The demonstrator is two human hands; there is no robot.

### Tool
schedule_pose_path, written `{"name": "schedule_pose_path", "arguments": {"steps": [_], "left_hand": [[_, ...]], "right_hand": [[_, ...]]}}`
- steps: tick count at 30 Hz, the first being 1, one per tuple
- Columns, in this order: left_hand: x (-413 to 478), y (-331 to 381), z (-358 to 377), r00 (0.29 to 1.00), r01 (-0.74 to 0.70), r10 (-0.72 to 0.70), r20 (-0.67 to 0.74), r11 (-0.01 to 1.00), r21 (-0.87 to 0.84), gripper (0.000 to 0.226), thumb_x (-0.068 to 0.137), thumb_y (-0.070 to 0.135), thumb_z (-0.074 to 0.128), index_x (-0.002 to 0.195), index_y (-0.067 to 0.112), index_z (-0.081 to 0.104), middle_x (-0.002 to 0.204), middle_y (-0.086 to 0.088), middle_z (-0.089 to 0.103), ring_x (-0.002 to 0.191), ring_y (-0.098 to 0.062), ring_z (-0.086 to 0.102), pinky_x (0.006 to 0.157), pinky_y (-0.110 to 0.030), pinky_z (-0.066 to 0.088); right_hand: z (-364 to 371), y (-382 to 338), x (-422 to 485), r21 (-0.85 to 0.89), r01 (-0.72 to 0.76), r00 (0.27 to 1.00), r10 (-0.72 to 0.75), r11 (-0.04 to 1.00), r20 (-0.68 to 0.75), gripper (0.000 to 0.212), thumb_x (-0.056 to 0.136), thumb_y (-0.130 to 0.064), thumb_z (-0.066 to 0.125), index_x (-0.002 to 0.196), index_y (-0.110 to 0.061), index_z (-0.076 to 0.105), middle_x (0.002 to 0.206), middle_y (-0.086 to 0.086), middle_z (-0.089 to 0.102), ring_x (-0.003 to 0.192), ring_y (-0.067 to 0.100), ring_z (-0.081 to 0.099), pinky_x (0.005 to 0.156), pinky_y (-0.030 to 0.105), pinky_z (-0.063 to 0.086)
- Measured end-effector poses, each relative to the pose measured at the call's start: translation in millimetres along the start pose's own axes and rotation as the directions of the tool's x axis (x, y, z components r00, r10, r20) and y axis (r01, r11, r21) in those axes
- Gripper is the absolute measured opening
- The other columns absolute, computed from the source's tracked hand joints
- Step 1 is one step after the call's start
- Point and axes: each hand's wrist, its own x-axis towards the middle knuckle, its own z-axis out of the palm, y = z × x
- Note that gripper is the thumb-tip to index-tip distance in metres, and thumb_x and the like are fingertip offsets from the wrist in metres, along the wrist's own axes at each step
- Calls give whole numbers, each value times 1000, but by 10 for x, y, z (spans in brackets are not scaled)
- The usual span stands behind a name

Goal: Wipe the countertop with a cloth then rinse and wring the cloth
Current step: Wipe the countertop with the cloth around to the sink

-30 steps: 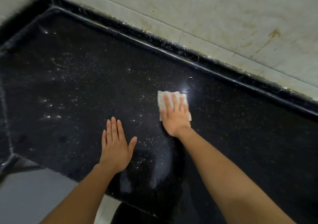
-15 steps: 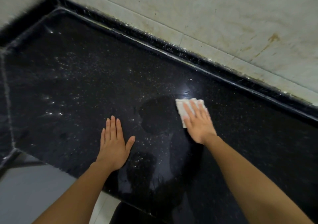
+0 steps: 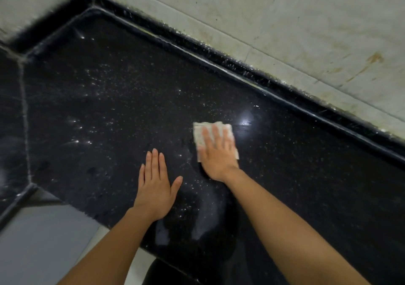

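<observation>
A black speckled countertop (image 3: pixel 109 109) fills most of the view, dotted with water drops and wet smears. A small folded white cloth (image 3: pixel 200 134) lies flat on it near the middle. My right hand (image 3: pixel 217 153) presses down on the cloth with straight fingers, covering most of it. My left hand (image 3: pixel 155 186) rests flat on the counter just left of the cloth, fingers straight and together, thumb out, holding nothing.
A raised black rim (image 3: pixel 274 81) runs along the back under a stained pale tiled wall (image 3: pixel 306 21). The counter's front edge (image 3: pixel 72 203) drops to a grey floor (image 3: pixel 39 245) at lower left. A grout seam (image 3: pixel 25 120) crosses the counter at left.
My right hand slid the cloth right, then back left toward my left hand, leaving a wiped smear. My left hand stayed planted on the counter.
</observation>
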Motion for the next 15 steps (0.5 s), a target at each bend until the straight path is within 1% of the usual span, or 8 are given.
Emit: {"name": "schedule_pose_path", "arguments": {"steps": [2, 4, 6, 9, 11, 15], "left_hand": [[6, 4, 6, 1000, 7, -7, -8, 1000, 5, 88, 75, 67, -14, 139, 10, -31, 147, -7, -39, 135, -19, -38, 111, -35, -21], [8, 4, 10, 1000, 6, -6, -19, 1000, 7, 86, 76, 67, -14, 139, 11, -31, 146, -6, -39, 136, -19, -37, 111, -35, -20], [6, 2, 6, 1000, 6, -6, -22, 1000, 10, 86, 76, 68, -14, 139, 11, -30, 146, -5, -39, 135, -18, -37, 111, -35, -20], [10, -9, -2, 1000, 6, -6, -14, 1000, 13, 89, 73, 71, -18, 138, 12, -32, 145, -4, -41, 134, -16, -38, 110, -34, -20], [-2, -14, -1, 1000, 5, -5, -21, 1000, 2, 90, 74, 71, -17, 139, 12, -31, 146, -3, -40, 135, -16, -38, 110, -33, -20], [-52, -28, 0, 997, -1, -2, -74, 999, -38, 88, 79, 72, -5, 144, 15, -24, 152, -1, -31, 139, -13, -31, 113, -32, -15]], "right_hand": [[10, -326, 195, -33, 140, 989, -139, 990, 45, 58, 102, -46, 12, 151, -30, -15, 159, 2, -23, 142, 29, -30, 113, 43, -22], [-8, -527, 339, -61, 245, 968, -240, 968, 78, 57, 103, -45, 14, 152, -30, -11, 160, 2, -21, 143, 27, -28, 112, 40, -21], [-35, -567, 408, -91, 317, 946, -308, 944, 99, 57, 103, -45, 14, 152, -31, -11, 160, 0, -20, 143, 26, -28, 112, 40, -20], [-70, -383, 388, -154, 394, 918, -380, 906, 113, 55, 103, -46, 12, 151, -35, -11, 160, -4, -19, 144, 23, -26, 116, 40, -16], [-111, -174, 348, -176, 369, 929, -357, 913, 97, 54, 103, -46, 9, 151, -36, -12, 160, -4, -19, 144, 21, -25, 118, 40, -15], [-276, 384, 304, -125, 151, 988, -147, 981, 43, 54, 102, -47, 7, 151, -37, -13, 159, -6, -22, 144, 21, -27, 114, 36, -18]]}}
